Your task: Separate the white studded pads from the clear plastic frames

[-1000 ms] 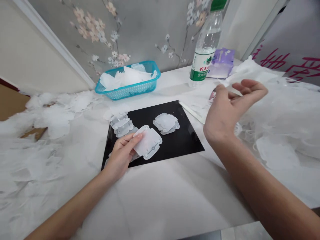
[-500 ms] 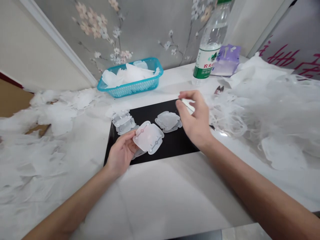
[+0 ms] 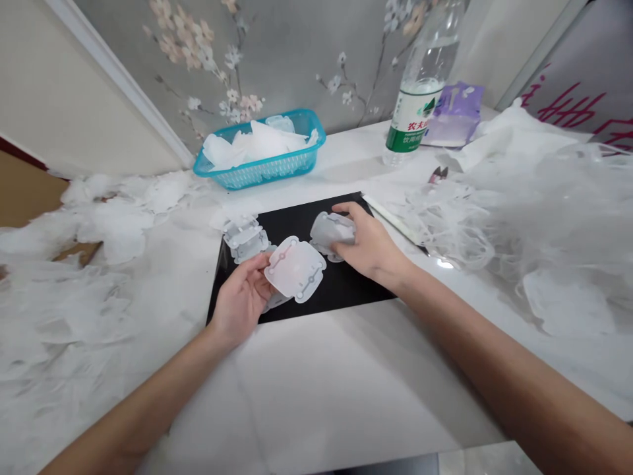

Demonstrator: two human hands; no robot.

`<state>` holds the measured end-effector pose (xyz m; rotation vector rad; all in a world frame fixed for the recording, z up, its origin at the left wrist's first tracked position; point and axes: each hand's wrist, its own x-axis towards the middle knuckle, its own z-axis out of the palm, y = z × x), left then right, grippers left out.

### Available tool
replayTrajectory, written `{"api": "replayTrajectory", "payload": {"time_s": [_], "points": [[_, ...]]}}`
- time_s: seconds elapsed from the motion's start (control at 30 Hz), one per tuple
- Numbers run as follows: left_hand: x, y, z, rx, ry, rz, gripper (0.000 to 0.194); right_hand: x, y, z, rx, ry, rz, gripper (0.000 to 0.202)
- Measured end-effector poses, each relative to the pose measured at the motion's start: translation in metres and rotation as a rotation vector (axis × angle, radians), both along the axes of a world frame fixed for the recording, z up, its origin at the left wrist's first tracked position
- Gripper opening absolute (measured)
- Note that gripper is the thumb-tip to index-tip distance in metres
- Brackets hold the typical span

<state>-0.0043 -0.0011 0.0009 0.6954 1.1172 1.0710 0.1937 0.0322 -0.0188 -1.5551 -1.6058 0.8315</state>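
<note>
Pinched at its left edge by my left hand (image 3: 244,293) is a translucent white plastic piece (image 3: 297,267) with a scalloped outline and grey line marks, tilted above a black board (image 3: 341,293). My right hand (image 3: 368,244) has its thumb and fingers closed around the right side of another translucent plastic piece (image 3: 331,227), lifted at that side. A similar piece lies partly under it. More marked clear pieces (image 3: 247,241) overlap at the board's left end, and one (image 3: 277,301) is partly hidden behind my left hand.
A blue basket (image 3: 267,165) holding white pieces stands behind the board. Beside the board's right edge lies a slim white strip (image 3: 395,221). Nippers (image 3: 438,175), a water bottle (image 3: 413,119) and a purple pack (image 3: 455,115) are farther back. Translucent scraps (image 3: 544,218) heap up right and left.
My right hand has moved left and down from the white strip and taken hold of the right-hand plastic piece. My left hand keeps its piece almost still.
</note>
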Motion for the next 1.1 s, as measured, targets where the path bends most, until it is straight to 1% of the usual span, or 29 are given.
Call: {"api": "replayTrajectory", "payload": {"time_s": [0.1, 0.17, 0.23, 0.33, 0.37, 0.4, 0.43, 0.47, 0.5, 0.53, 0.57, 0.6, 0.63, 0.67, 0.7, 0.73, 0.77, 0.83, 0.87, 0.93, 0.97, 1.0, 1.03, 1.07, 1.1], "points": [[0.0, 0.0, -0.001, -0.002, 0.01, -0.007, 0.02, -0.002, 0.001, -0.002, 0.01, 0.212, -0.021, 0.059], [0.0, 0.001, 0.0, -0.008, 0.011, -0.003, 0.019, -0.002, 0.002, -0.003, 0.016, 0.379, -0.032, 0.056], [0.001, 0.001, 0.0, -0.016, 0.012, -0.004, 0.019, -0.002, 0.004, -0.004, 0.029, 0.471, -0.057, 0.053], [0.002, 0.001, -0.001, -0.017, 0.031, 0.003, 0.019, -0.003, 0.003, -0.003, 0.054, 0.517, -0.099, 0.05], [0.002, 0.001, -0.001, -0.012, 0.038, 0.001, 0.018, -0.004, 0.001, -0.002, 0.097, 0.51, -0.116, 0.047], [0.002, 0.001, -0.002, -0.002, 0.042, -0.008, 0.017, -0.006, -0.002, -0.001, 0.179, 0.482, -0.132, 0.043], [0.002, 0.001, -0.002, 0.015, 0.043, -0.024, 0.018, -0.008, -0.005, -0.001, 0.297, 0.428, -0.137, 0.037], [0.002, 0.001, -0.002, 0.029, 0.04, -0.048, 0.021, -0.012, -0.009, 0.0, 0.431, 0.346, -0.108, 0.031], [0.002, 0.001, -0.002, 0.042, 0.034, -0.069, 0.026, -0.015, -0.014, 0.0, 0.553, 0.241, -0.031, 0.025], [0.002, 0.002, -0.001, 0.053, 0.026, -0.082, 0.033, -0.019, -0.018, -0.001, 0.645, 0.121, 0.092, 0.021], [0.002, 0.002, 0.0, 0.064, 0.02, -0.086, 0.038, -0.022, -0.022, -0.001, 0.698, 0.001, 0.24, 0.017], [0.003, 0.003, 0.0, 0.072, 0.024, -0.087, 0.041, -0.025, -0.025, -0.002, 0.713, -0.098, 0.386, 0.014], [0.003, 0.003, 0.001, 0.079, 0.039, -0.083, 0.039, -0.027, -0.027, -0.003, 0.709, -0.162, 0.497, 0.013], [0.004, 0.003, 0.001, 0.085, 0.063, -0.078, 0.033, -0.028, -0.029, -0.002, 0.714, -0.187, 0.549, 0.014], [0.005, 0.002, 0.001, 0.088, 0.095, -0.072, 0.026, -0.028, -0.03, -0.002, 0.74, -0.182, 0.532, 0.014], [0.005, 0.001, 0.0, 0.086, 0.127, -0.071, 0.02, -0.028, -0.03, -0.001, 0.78, -0.152, 0.458, 0.012], [0.006, -0.001, -0.001, 0.084, 0.155, -0.068, 0.017, -0.026, -0.029, 0.001, 0.819, -0.112, 0.353, 0.01], [0.006, -0.006, -0.004, 0.092, 0.204, -0.066, 0.019, -0.022, -0.027, 0.003, 0.873, -0.054, 0.13, 0.012], [0.005, -0.007, -0.004, 0.109, 0.248, -0.063, 0.021, -0.02, -0.025, 0.004, 0.879, -0.04, 0.042, 0.015], [0.002, -0.005, 0.001, 0.196, 0.406, -0.038, 0.026, -0.018, -0.02, 0.003, 0.875, -0.029, -0.068, 0.02], [0.001, -0.001, 0.008, 0.283, 0.526, -0.003, 0.028, -0.017, -0.018, 0.001, 0.868, -0.037, -0.104, 0.022], [-0.001, 0.007, 0.018, 0.414, 0.676, 0.048, 0.029, -0.017, -0.015, -0.001, 0.852, -0.052, -0.136, 0.024], [-0.001, 0.018, 0.031, 0.575, 0.823, 0.121, 0.032, -0.017, -0.013, -0.003, 0.823, -0.073, -0.157, 0.025], [-0.002, 0.033, 0.047, 0.77, 0.986, 0.196, 0.034, -0.018, -0.011, -0.005, 0.786, -0.097, -0.17, 0.026], [-0.001, 0.052, 0.063, 1.003, 1.133, 0.295, 0.039, -0.018, -0.009, -0.007, 0.748, -0.119, -0.175, 0.027]]}}
